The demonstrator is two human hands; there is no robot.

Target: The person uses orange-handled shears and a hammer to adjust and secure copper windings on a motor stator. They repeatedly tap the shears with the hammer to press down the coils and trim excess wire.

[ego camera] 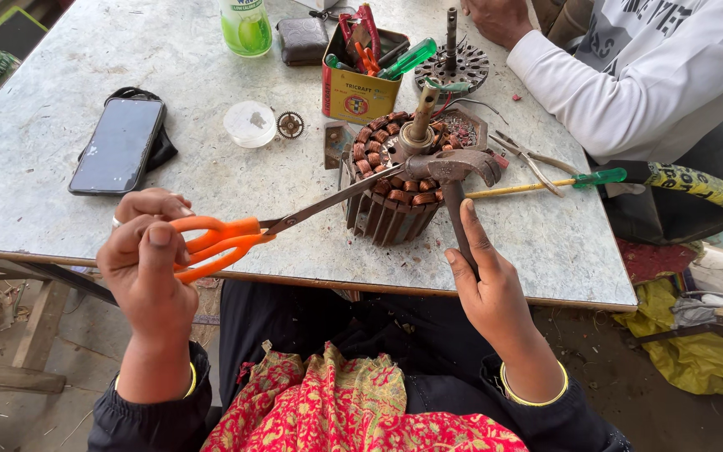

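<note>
Nearest, a red patterned cloth (pixel 353 410) across the lap, below the near table edge. Just above it, two hands at work: left hand (pixel 148 264) curled shut around the orange handles of one pair of scissors (pixel 236 234), thumb on top, fingers through the loops; right hand (pixel 487 280) wrapped about the dark handle of one hammer (pixel 453 172), index finger stretched along the shaft, other fingers closed. Scissor blades closed together and pointed right, tip meeting the hammer head over the motor stator (pixel 403 180). Stator set on the grey table (pixel 60 84) at centre, slightly right of the middle: round finned metal body, ring of copper-coloured windings on top, one shaft upright from the core. Left of it, one black phone (pixel 119 144) lying flat, one white round lid (pixel 250 124), one small gear (pixel 290 125). Right of it, one green-handled screwdriver (pixel 546 184) and one pair of pliers (pixel 529 159). Farther off, one yellow tin (pixel 360 79) crammed with tools, one perforated disc with a spindle (pixel 455 63), one dark pouch (pixel 303 40), one green bottle (pixel 246 25). Far right, another person's hand (pixel 499 18) resting on the table, white sleeve behind.
</note>
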